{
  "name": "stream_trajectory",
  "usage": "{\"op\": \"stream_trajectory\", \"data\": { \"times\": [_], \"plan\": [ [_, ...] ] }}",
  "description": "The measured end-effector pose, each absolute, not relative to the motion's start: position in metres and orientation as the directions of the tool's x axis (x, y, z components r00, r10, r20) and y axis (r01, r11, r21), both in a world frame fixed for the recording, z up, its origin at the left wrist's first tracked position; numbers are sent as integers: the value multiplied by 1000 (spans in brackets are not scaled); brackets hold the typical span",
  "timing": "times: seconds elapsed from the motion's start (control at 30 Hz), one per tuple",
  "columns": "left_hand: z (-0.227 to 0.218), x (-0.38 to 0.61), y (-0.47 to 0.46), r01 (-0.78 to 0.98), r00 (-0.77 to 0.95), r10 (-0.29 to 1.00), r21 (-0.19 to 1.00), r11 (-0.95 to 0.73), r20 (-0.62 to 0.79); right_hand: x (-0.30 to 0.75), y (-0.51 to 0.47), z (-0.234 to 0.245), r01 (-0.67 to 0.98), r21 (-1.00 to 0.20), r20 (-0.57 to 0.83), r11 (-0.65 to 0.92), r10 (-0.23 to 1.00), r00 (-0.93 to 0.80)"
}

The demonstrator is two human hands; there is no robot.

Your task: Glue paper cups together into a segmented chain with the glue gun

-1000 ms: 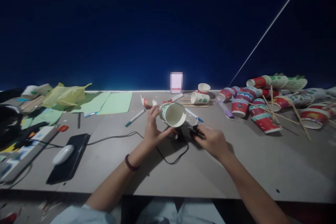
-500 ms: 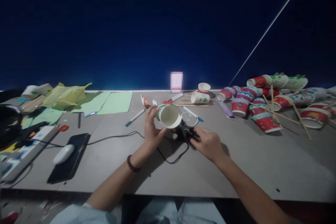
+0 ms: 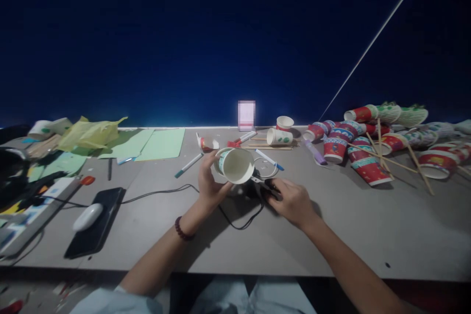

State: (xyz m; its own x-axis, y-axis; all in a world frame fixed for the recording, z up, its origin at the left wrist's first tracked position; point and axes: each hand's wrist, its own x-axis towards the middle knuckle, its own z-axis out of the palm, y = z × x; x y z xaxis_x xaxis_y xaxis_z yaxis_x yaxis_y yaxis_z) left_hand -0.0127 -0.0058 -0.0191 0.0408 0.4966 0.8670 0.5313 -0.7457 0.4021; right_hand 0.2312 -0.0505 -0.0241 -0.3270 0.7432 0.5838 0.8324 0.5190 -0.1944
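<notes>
Nearest us, the dark red beaded bracelet [image 3: 184, 229] sits on the left wrist, over the grey flat-topped table [image 3: 368, 240]. Off to the left, we log a black rectangular phone [image 3: 106, 206] with a white oval mouse-like object [image 3: 88, 217] on top; a thin black cable [image 3: 241, 228] loops below the work. Right hand [image 3: 294, 201]: fingers curled around black-handled metal scissors [image 3: 256, 179], blades pointing at the cup. Left hand [image 3: 210, 181]: gripping the white paper cup with a teal-patterned side [image 3: 237, 166] between thumb and fingers. That cup is held up mid-table, tilted, mouth toward us. Blade tips meet its lower right rim; whether they're through the paper, we can't tell. We judge the step in hand as snipping, or lining up to snip, the cup at its rim. The next move, we'd say, calls for a firm but uncrushing left grip, the blades squared to the paper and a controlled squeeze on the handles. Just beyond: a white pen with a teal cap [image 3: 188, 166] and a white pen with a blue cap [image 3: 270, 159]. Farther back, we get pale wooden sticks [image 3: 268, 147], a white paper cup with green marks [image 3: 279, 136] on its side and, right, red patterned paper cups [image 3: 334, 146]. Behind everything, we note a dark blue wall [image 3: 184, 49].
</notes>
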Motion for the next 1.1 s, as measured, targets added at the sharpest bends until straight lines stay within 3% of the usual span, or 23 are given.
{"op": "stream_trajectory", "data": {
  "times": [0.37, 0.8, 1.1],
  "plan": [
    [-17, -16, -7, 523, 38, 415, 336, -783, 909, 235, -50, -23, 807, -195, 594, 557, 722, -354],
    [-14, -14, -12, 533, 40, 365, 289, -795, 930, 240, -47, -30, 772, -113, 654, 625, 632, -416],
    [-12, -14, -13, 557, 29, 362, 285, -780, 932, 242, -47, -35, 770, -163, 618, 617, 672, -407]
  ]
}}
